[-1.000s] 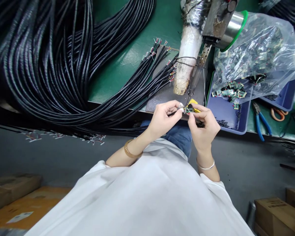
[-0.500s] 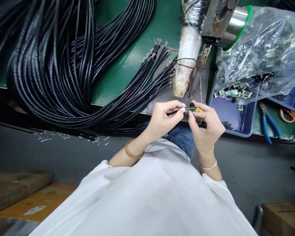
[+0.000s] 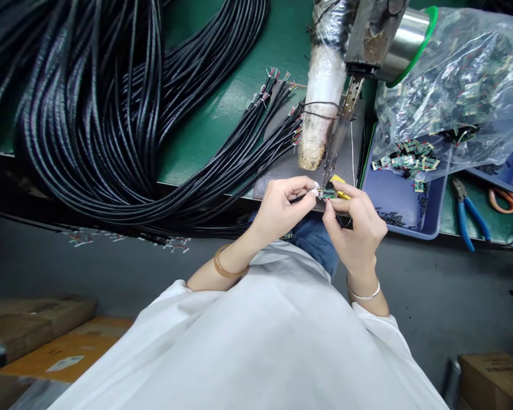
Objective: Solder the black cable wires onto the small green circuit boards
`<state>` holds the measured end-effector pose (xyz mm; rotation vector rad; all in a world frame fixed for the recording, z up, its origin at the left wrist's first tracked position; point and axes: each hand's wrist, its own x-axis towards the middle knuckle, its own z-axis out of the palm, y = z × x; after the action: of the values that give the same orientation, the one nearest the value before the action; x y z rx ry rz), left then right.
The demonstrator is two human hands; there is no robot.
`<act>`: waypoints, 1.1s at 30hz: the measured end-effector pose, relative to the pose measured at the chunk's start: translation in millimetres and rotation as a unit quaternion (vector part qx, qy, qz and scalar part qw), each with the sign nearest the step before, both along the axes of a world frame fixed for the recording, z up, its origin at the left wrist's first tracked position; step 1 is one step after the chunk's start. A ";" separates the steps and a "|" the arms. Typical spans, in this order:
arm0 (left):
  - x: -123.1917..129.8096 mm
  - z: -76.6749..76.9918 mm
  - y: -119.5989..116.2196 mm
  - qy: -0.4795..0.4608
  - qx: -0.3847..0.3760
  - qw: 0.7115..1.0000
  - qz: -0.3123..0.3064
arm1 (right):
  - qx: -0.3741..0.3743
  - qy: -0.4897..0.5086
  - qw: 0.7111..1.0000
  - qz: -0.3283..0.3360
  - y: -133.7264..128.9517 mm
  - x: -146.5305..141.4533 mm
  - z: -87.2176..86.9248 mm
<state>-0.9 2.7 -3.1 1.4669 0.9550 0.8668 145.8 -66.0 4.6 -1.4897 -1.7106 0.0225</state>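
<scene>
My left hand (image 3: pixel 282 202) is closed, pinching the end of a black cable (image 3: pixel 298 198) with a whitish cover on the fingertips. Thin bared wires point right from it to a small green circuit board (image 3: pixel 328 193). My right hand (image 3: pixel 354 219) is curled round the board's right side, thumb below and index finger above; its exact grip is partly hidden. Beside the board, under the right fingers, shows a yellow piece (image 3: pixel 340 187). Just above the board comes down the tip of a soldering iron (image 3: pixel 340 128), fixed overhead. A thin solder wire (image 3: pixel 353 154) hangs to its right.
Bundled black cables (image 3: pixel 123 171) cover the left of the green bench. A white tube (image 3: pixel 320 114) stands near the iron, with a solder spool (image 3: pixel 404 45) behind. At right are a purple tray (image 3: pixel 423 219), a plastic bag of boards (image 3: pixel 461 85), blue-handled cutters (image 3: pixel 470 213) and orange-handled scissors (image 3: pixel 502 200).
My right thumb has moved slightly down and left, so more of the circuit board shows. My left hand has shifted slightly left, still pinching the cable.
</scene>
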 end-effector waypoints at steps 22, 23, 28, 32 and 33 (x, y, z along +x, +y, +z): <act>-2.7 0.7 -5.0 0.032 0.042 0.999 -0.013 | 0.032 -0.044 0.998 -0.012 -6.1 0.9 -5.3; -3.1 0.2 -6.0 0.018 0.036 0.999 -0.008 | 0.037 -0.029 0.999 -0.017 -6.1 1.6 -5.3; -9.0 0.7 -9.3 -0.088 -0.072 0.992 -0.058 | -0.054 0.125 0.991 -0.012 -7.0 6.5 -1.7; -12.3 1.1 -11.4 -0.124 -0.128 0.980 -0.087 | -0.066 0.192 0.977 -0.062 -15.7 10.2 8.5; -12.3 1.0 -12.3 -0.125 -0.125 0.981 -0.082 | -0.068 0.180 0.979 -0.074 -18.3 10.3 11.5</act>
<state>-13.2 -9.6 -2.1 1.1713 0.7165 0.7587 156.1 -84.2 16.1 -1.5990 -1.3267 0.3167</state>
